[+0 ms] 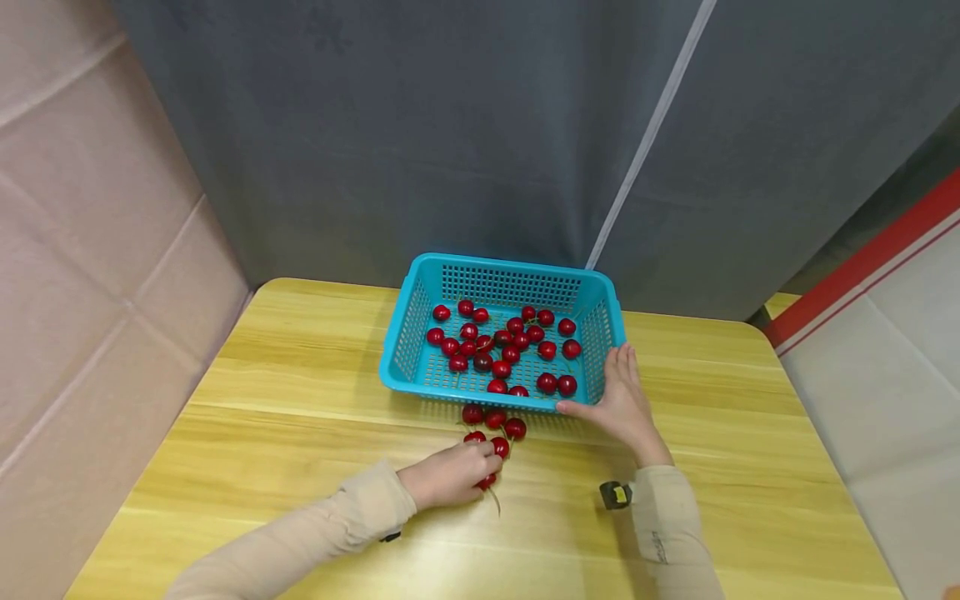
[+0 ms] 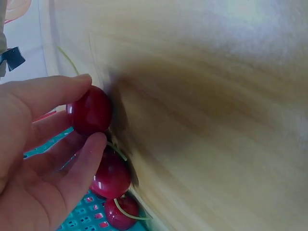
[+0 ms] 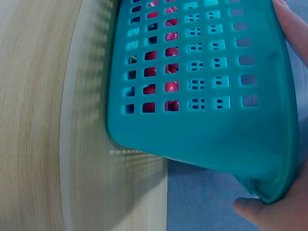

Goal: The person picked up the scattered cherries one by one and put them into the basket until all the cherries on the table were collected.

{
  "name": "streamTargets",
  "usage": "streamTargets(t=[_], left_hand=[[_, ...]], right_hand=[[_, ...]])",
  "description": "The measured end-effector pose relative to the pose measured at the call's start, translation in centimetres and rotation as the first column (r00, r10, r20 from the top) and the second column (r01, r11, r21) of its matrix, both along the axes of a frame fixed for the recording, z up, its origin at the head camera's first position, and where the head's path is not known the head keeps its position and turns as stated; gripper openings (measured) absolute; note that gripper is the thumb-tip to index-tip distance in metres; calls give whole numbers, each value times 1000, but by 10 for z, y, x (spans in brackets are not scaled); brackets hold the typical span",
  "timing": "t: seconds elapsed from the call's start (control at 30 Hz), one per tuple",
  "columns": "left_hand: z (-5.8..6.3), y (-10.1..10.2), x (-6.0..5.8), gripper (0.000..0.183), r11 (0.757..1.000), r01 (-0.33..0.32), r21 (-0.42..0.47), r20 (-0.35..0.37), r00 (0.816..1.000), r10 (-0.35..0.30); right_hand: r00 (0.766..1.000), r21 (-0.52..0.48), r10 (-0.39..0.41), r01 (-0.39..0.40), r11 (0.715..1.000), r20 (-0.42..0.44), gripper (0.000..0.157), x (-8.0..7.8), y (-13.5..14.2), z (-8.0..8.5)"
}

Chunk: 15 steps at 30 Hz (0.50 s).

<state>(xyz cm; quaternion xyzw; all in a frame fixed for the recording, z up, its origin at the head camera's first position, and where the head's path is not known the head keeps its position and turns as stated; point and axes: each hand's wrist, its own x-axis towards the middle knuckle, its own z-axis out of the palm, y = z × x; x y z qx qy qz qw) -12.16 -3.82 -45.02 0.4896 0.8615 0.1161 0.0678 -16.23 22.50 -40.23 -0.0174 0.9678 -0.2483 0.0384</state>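
A turquoise plastic basket (image 1: 450,392) stands on the table with many dark red cherries (image 1: 502,369) spread over its bottom. My left hand (image 1: 453,475) is in front of it, low over the wood. In the left wrist view, its thumb and fingertips pinch a shiny cherry (image 2: 91,111) with a thin green stem. Several loose cherries (image 1: 515,429) lie between that hand and the basket's front wall, partly hidden by the fingers in the head view. My right hand (image 1: 626,408) grips the basket's front right corner, thumb along the front rim, fingers along the right side.
The light wooden table (image 1: 300,367) carries the basket near its back edge. A dark grey curtain (image 1: 375,150) hangs right behind. Pale padded panels (image 1: 97,233) flank the left, and a white panel with a red stripe (image 1: 885,258) stands on the right.
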Motion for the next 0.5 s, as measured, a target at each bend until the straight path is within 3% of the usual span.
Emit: streamTargets(t=[0.3, 0.5], left_hand=[[7, 0, 2, 20, 1000, -9, 5, 38, 999, 9], [22, 0, 0, 18, 999, 5, 32, 33, 999, -6]], right_hand=[[1000, 4, 1, -1, 1000, 2, 127, 0, 0, 0], [1000, -2, 0, 0, 1000, 5, 128, 0, 0, 0]])
